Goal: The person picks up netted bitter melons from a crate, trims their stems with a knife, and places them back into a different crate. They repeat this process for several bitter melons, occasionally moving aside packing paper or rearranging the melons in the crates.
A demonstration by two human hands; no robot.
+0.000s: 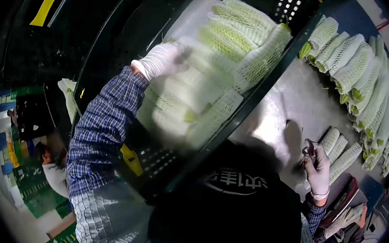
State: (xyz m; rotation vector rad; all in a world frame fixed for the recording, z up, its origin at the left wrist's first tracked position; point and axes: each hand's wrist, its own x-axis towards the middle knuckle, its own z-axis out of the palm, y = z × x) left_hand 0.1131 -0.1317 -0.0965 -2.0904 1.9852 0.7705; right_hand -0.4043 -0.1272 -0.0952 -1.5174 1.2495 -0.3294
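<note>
My left hand (163,61), in a white glove, reaches into a dark crate (251,120) and is over the net-wrapped vegetables there. Its fingers are smeared by motion, so I cannot tell whether they grip anything. Long pale-green vegetables (228,36) in white foam nets lie side by side in the crate, with a white liner sheet (193,16) at the far side. My right hand (319,176), also gloved, is closed around a small dark metallic tool (310,150) above the metal table. Close to it lie a few more netted vegetables (344,159).
A large heap of netted vegetables (364,81) covers the far right of the metal table (308,102). At lower right shows another person's gloved hand (346,219). Another person (54,169) is at far left, near green crates (33,190). A black cap brim (229,200) blocks the lower middle.
</note>
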